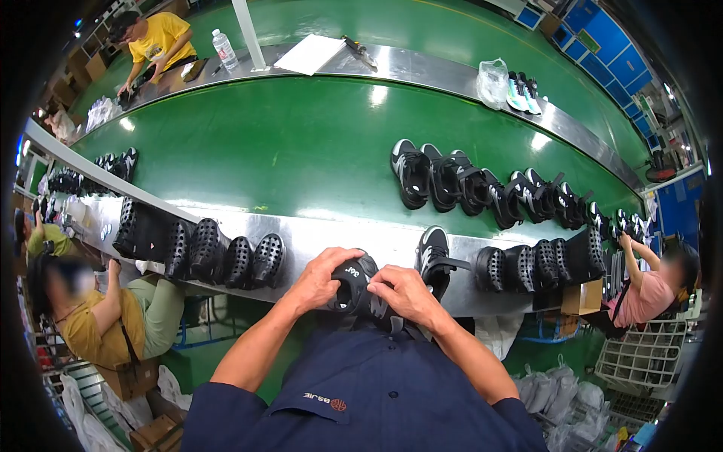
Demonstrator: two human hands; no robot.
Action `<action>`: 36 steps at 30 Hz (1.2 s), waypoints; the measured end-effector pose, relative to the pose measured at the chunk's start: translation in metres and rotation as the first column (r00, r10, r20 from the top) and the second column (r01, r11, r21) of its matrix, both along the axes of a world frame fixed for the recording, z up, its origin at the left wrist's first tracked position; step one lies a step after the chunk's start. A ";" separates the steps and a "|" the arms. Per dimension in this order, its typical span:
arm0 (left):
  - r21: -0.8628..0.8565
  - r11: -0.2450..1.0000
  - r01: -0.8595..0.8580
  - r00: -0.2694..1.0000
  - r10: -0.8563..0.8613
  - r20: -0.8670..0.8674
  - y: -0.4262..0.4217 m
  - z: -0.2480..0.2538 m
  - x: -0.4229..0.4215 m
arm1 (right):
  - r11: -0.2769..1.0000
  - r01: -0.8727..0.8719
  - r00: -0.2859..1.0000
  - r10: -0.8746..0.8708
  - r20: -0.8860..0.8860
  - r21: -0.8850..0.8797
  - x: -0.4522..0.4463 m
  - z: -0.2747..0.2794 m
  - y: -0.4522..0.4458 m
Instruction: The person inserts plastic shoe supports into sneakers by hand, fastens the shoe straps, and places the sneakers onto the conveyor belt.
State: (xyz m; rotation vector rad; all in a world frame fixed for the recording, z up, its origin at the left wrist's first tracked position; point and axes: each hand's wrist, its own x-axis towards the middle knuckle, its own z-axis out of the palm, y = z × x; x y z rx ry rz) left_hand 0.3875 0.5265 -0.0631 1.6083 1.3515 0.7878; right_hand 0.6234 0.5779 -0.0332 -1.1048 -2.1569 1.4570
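Note:
Close to my body, over the near edge of the steel ledge, I hold a black shoe with its opening toward me and white lettering by the opening. My left hand wraps round its left side, fingers closed. On the right side, my right hand has its fingers pinched together at the shoe's edge; the exact part between them is hidden. Just beyond my right hand, a black and grey shoe stands on the ledge, its strap sticking out to the right.
Black perforated shoe-shaped forms stand left, and more such forms right. Several black and grey shoes line the green belt. Across it lie a white sheet and a bottle. People sit at left, right and far left.

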 end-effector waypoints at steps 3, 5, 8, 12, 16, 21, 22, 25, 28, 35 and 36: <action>-0.017 1.000 0.007 1.000 -0.007 -0.004 0.000 0.003 -0.001 | 1.000 -0.029 0.999 0.029 0.019 -0.007 -0.006 -0.003 0.003; -0.005 1.000 -0.015 1.000 0.015 0.003 -0.002 0.000 -0.001 | 0.997 -0.063 0.997 0.061 0.048 0.050 -0.010 -0.004 0.006; -0.035 0.992 -0.121 0.992 0.121 0.018 -0.007 -0.019 -0.002 | 0.984 -0.070 0.992 0.052 0.116 0.161 -0.022 -0.004 0.006; -0.653 0.635 -0.414 0.778 0.619 0.109 -0.011 -0.021 0.002 | 0.891 0.115 0.977 -0.181 0.111 0.440 -0.030 -0.028 0.007; -0.776 0.414 -0.476 0.687 0.726 -0.034 -0.017 -0.049 0.017 | 0.715 0.270 0.936 -0.351 -0.002 0.645 -0.016 -0.040 0.003; -0.243 0.823 -0.514 0.828 0.401 -0.392 -0.033 -0.048 0.017 | 0.932 0.363 0.873 -0.346 0.345 0.017 -0.004 -0.077 -0.021; -0.089 0.866 -0.493 0.823 0.430 -0.372 -0.034 -0.043 0.017 | 0.940 0.341 0.862 -0.300 0.408 -0.028 -0.012 -0.068 -0.021; 0.267 0.897 -0.353 0.817 0.434 -0.379 -0.027 -0.041 0.026 | 0.957 0.280 0.814 -0.194 0.548 -0.077 -0.033 -0.057 -0.023; 0.458 0.860 -0.227 0.811 0.427 -0.401 -0.012 -0.044 0.032 | 0.969 0.228 0.817 -0.135 0.561 -0.099 -0.040 -0.083 -0.020; 0.569 0.816 -0.102 0.819 0.393 -0.418 0.000 -0.049 0.028 | 0.945 0.297 0.889 -0.222 0.400 -0.137 -0.039 -0.109 -0.035; 0.573 0.815 -0.083 0.817 0.386 -0.429 0.001 -0.047 0.028 | 0.948 0.293 0.889 -0.223 0.399 -0.122 -0.039 -0.109 -0.036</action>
